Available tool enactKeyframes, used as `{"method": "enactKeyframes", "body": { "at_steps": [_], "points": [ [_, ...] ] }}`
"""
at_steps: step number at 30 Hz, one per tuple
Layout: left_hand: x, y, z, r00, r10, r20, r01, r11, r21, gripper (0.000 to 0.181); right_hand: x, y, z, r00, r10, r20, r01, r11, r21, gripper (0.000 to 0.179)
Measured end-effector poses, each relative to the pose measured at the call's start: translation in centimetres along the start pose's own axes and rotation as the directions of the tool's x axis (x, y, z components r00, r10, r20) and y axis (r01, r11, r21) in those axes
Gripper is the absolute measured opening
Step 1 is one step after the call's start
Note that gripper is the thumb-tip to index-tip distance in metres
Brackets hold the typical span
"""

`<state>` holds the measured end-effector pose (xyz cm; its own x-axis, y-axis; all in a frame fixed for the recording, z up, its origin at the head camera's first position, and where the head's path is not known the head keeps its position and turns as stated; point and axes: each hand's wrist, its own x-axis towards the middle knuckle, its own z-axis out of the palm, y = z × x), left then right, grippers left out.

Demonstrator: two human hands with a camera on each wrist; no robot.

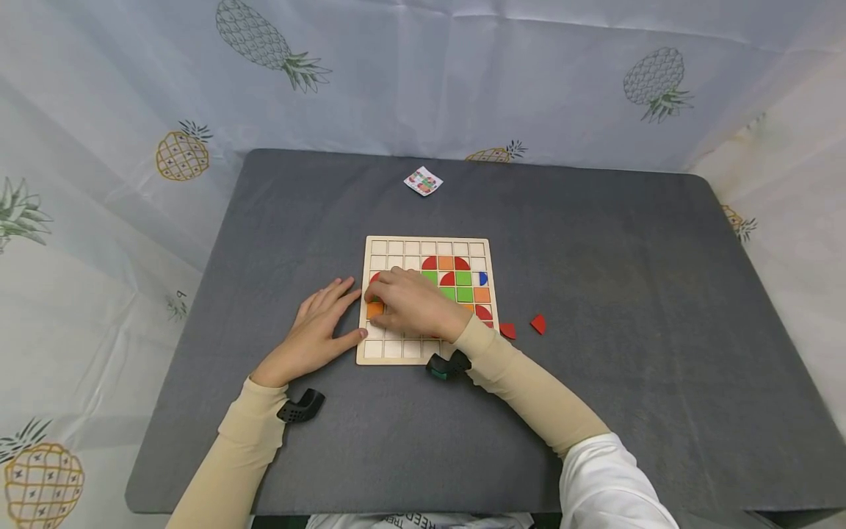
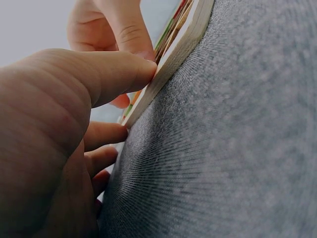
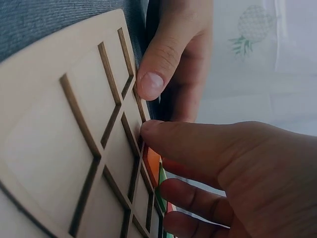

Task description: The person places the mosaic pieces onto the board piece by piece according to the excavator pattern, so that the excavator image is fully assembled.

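A square wooden grid board [image 1: 400, 350] lies on the table, with red, green, orange and blue pieces in some cells. My left hand [image 1: 307, 338] is at the board's left side with fingers extended. In the left wrist view, its thumb [image 2: 121, 74] touches the board's edge. The right hand [image 1: 416, 301] reaches across the board to its left column. Its thumb [image 3: 171, 134] rests beside an orange square tile [image 1: 374, 311], and its other fingers bend near a green piece [image 3: 160, 191]. The palm and forearm hide part of the middle cells.
Two loose red pieces lie right of the board: one red piece [image 1: 507, 330] close to its edge and another red piece [image 1: 538, 324] farther out. A small printed card [image 1: 423, 181] lies toward the back of the dark grey table [image 1: 634, 308]. A pineapple-print curtain [image 1: 423, 81] hangs behind.
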<state>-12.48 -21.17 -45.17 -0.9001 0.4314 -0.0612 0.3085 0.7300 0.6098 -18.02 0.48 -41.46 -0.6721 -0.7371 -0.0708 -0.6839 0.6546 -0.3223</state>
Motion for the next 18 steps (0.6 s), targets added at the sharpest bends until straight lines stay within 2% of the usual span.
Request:
{"method": "enactKeyframes", "body": {
  "at_steps": [13,18],
  "points": [
    [0.0,0.0,0.0,1.0,-0.004,-0.003,0.004,1.0,-0.003,0.074,-0.2,-0.2,-0.4,1.0,-0.009,0.028,0.009,1.0,0.005,0.032],
    [0.0,0.1,-0.1,1.0,-0.01,0.0,0.01,1.0,-0.001,0.074,-0.7,0.1,-1.5,1.0,-0.007,-0.001,0.007,0.998,0.063,0.031]
  ]
}}
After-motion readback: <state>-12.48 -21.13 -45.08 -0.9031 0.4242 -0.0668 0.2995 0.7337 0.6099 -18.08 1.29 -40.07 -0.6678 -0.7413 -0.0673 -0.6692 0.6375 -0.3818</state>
